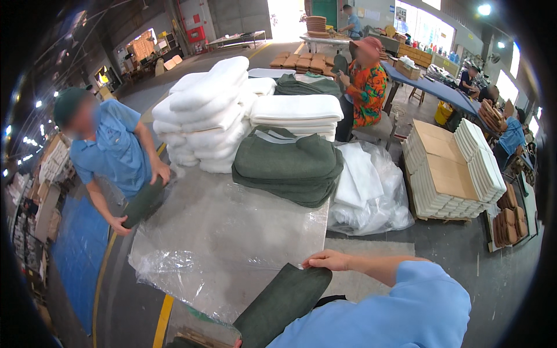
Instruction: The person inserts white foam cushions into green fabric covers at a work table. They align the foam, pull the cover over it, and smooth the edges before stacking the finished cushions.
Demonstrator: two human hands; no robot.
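Observation:
A dark green cushion cover (284, 304) stretches between my hands at the table's near edge, close to my body. The fingers of my right hand (322, 260) pinch its far right corner. Only a bit of my left hand (238, 343) shows at the lower edge of the view, at the cover's near left side; the rest is hidden. Ahead on the plastic-covered table (226, 217) lies a pile of similar dark green covers (284, 162). Behind and left of it rise stacks of thick white pads (203, 116).
At the left, a co-worker in a blue shirt (113, 151) holds another green cover (145, 203). Across the table stands a person in a floral shirt (368, 90). Clear plastic bags with white padding (371, 185) lean at the table's right. Beyond stands a loaded pallet (447, 174).

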